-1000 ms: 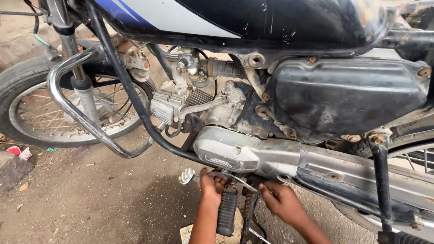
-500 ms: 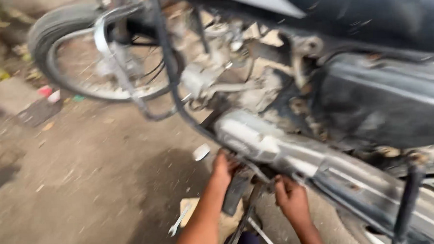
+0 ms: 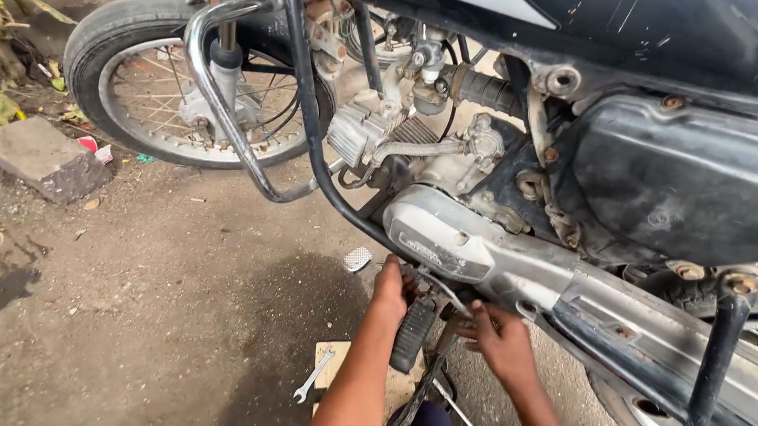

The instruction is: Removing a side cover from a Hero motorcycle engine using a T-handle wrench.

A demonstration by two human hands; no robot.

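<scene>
Head view of a motorcycle (image 3: 563, 145) seen from its side, filling the upper and right parts of the frame, with the ground (image 3: 144, 291) at lower left.

Left hand (image 3: 391, 289), lower centre: reaches under the engine, fingers curled against the underside of the silver exhaust pipe (image 3: 483, 255), just above the black rubber footrest (image 3: 412, 335). Whether it grips anything cannot be told, as the fingertips are hidden.

Right hand (image 3: 504, 344), just right of the left hand: fingers bent and closed around a thin metal part below the exhaust pipe; the part itself is too small to name. The two hands lie near each other, with the footrest between them.

Exhaust pipe: runs diagonally from frame centre toward the lower right corner.

Engine (image 3: 410, 143), upper centre: finned block with hoses above the pipe.

Crash guard (image 3: 229, 100), upper left: chrome tube curving down in front of the front wheel (image 3: 135, 87).

Wrench (image 3: 314, 375), lower centre: lies flat, partly on a small piece of board (image 3: 330, 360) left of the person's left forearm, apart from both hands.

Stone block (image 3: 40, 160), left edge: rests on the ground near the front wheel.
</scene>
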